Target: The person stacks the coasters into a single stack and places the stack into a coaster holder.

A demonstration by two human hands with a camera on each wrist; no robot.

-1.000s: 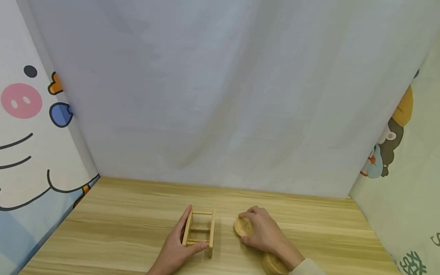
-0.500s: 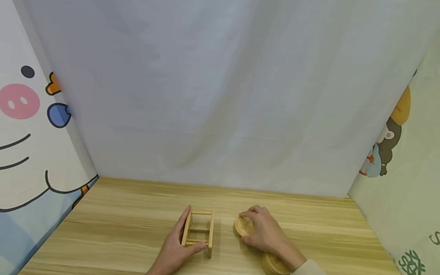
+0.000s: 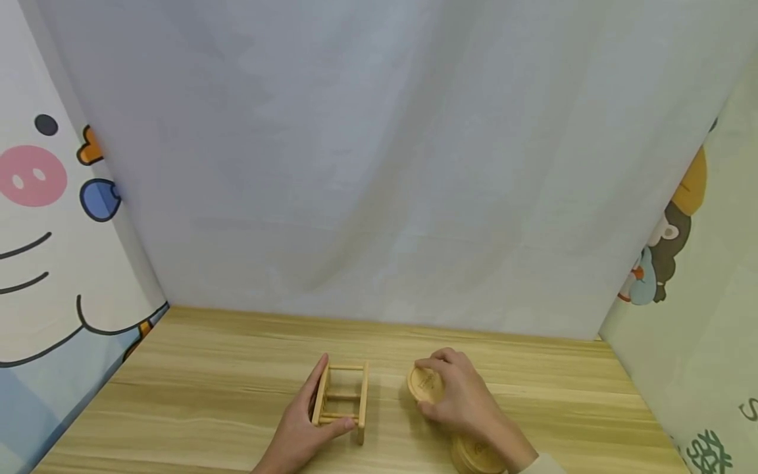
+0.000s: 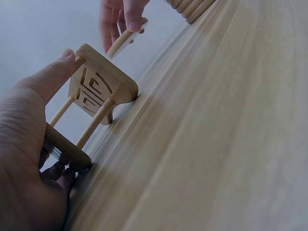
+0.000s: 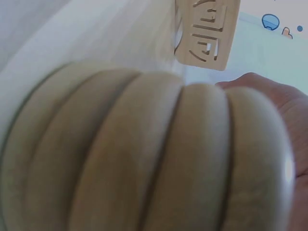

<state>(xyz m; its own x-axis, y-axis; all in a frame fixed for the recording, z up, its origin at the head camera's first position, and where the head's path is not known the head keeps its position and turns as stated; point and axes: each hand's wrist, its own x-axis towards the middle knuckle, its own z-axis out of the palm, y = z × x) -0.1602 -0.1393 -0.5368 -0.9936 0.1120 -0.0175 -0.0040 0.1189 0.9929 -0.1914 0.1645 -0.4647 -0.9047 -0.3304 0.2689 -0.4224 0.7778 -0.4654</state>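
Note:
My left hand (image 3: 296, 431) grips a small wooden coaster holder (image 3: 364, 395) that stands on the table, its thumb over the near end. Slotted patterns are cut through the holder's side panel (image 4: 122, 89), as the left wrist view shows. To the right, my right hand (image 3: 464, 398) pinches a round wooden coaster (image 3: 425, 385) by its edge between thumb and fingers. In the left wrist view this coaster (image 4: 119, 44) is held up off the table, tilted. Below my right wrist sits a stack of several coasters (image 3: 476, 455), partly hidden by the forearm.
The stacked coasters (image 5: 130, 154) fill the near part of the right wrist view. Beneath everything is a wood-grain table (image 3: 237, 355). A pale cloth (image 3: 379, 164) hangs along its back edge, and printed cartoon panels (image 3: 35, 263) stand at both sides.
My right hand has shifted slightly right and away from me with the coaster, uncovering a bit more of the stack. The left hand and coaster holder stay in place.

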